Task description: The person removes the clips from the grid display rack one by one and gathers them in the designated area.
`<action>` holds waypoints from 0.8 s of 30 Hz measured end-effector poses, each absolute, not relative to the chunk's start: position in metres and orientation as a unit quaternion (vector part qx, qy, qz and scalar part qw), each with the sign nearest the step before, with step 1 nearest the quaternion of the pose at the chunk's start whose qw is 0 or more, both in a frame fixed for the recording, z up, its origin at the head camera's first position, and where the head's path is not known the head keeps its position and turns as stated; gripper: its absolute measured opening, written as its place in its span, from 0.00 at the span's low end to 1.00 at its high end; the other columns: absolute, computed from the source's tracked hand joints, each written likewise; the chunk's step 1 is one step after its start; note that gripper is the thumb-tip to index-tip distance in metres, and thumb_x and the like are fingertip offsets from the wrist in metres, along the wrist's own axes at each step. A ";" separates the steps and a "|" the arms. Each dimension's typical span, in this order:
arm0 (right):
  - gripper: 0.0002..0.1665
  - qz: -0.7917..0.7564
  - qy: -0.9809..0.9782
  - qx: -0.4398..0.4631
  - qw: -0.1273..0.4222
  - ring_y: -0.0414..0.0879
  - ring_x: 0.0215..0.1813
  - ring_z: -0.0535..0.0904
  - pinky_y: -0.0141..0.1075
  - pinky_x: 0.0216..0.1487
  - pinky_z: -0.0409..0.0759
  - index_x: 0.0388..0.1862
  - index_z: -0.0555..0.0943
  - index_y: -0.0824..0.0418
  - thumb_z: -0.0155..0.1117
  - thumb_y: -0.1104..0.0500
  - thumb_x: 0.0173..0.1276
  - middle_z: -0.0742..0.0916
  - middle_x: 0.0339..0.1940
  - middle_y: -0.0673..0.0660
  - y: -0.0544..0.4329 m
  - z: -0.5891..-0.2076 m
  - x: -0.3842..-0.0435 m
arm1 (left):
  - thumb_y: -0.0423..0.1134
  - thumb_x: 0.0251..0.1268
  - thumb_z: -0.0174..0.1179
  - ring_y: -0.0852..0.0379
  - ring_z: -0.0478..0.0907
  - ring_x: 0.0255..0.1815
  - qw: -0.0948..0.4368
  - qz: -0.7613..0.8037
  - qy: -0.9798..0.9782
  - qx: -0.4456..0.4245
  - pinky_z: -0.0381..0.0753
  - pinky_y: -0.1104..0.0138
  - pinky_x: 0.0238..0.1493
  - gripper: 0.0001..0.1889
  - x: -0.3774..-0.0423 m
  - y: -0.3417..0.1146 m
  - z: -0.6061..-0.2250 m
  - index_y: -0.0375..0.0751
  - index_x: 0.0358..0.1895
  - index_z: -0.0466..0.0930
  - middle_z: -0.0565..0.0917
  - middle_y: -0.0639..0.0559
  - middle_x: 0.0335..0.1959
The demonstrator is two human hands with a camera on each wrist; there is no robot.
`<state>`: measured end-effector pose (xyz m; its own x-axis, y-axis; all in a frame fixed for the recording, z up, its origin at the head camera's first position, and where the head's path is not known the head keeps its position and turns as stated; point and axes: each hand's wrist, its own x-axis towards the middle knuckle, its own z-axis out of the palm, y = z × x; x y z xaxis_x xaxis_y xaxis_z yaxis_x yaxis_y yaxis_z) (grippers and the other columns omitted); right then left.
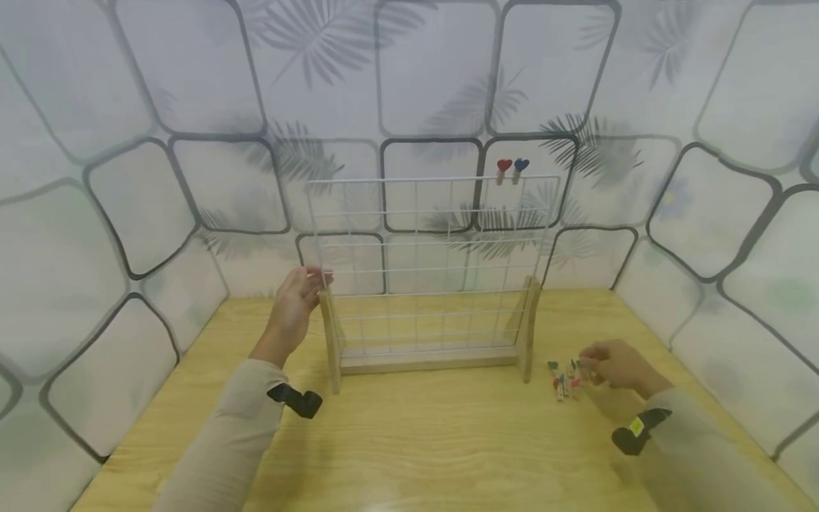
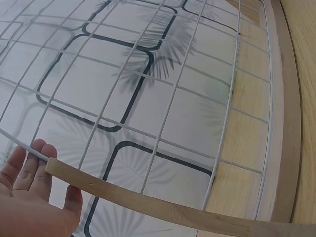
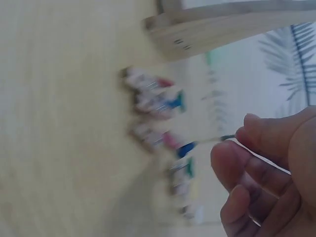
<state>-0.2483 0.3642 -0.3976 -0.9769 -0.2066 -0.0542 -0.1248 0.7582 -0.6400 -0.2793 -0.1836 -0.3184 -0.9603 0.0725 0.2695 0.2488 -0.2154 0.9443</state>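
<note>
A white wire grid rack [image 1: 416, 270] stands upright on wooden feet, with a red-heart clothespin [image 1: 503, 171] and a blue-heart clothespin [image 1: 519, 171] clipped along its top right. At the rack's left edge my left hand [image 1: 294, 306] touches the frame, fingers extended behind the wire by the top of the wooden upright [image 2: 123, 195]. On the right, my right hand [image 1: 617, 364] is over several small heart clothespins [image 1: 561, 387] lying on the table. Thumb and forefinger pinch a small clothespin [image 3: 228, 137], of which a thin dark end shows; the fingers hide the rest.
The yellow wood-grain table [image 1: 435, 441] is bounded at the back and sides by patterned white walls [image 1: 435, 92]. The rack's right wooden foot [image 1: 528, 331] stands just left of the loose clothespins. A black strap camera sits on each wrist.
</note>
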 end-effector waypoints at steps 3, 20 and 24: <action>0.26 -0.352 0.931 -0.092 0.035 0.49 0.35 0.84 0.42 0.32 0.84 0.58 0.72 0.76 0.55 0.53 0.75 0.83 0.49 0.72 0.356 -0.375 -0.256 | 0.47 0.81 0.30 0.45 0.62 0.68 0.058 -0.768 -0.625 -0.129 0.61 0.60 0.69 0.19 -0.280 -0.183 -0.318 0.36 0.56 0.61 0.74 0.51 0.54; 0.27 -0.429 0.889 -0.133 -0.092 0.43 0.36 0.82 0.38 0.35 0.82 0.57 0.75 0.69 0.59 0.48 0.73 0.85 0.46 0.56 0.271 -0.203 -0.268 | 0.47 0.81 0.30 0.52 0.68 0.63 0.077 -0.761 -0.629 -0.138 0.67 0.66 0.63 0.19 -0.279 -0.185 -0.324 0.34 0.56 0.61 0.76 0.56 0.51; 0.24 -0.458 0.870 -0.147 -0.110 0.42 0.36 0.82 0.35 0.35 0.82 0.56 0.75 0.68 0.59 0.50 0.73 0.85 0.42 0.47 0.258 -0.172 -0.268 | 0.47 0.81 0.31 0.50 0.67 0.64 0.086 -0.756 -0.631 -0.149 0.67 0.65 0.64 0.20 -0.281 -0.182 -0.323 0.33 0.56 0.61 0.76 0.57 0.50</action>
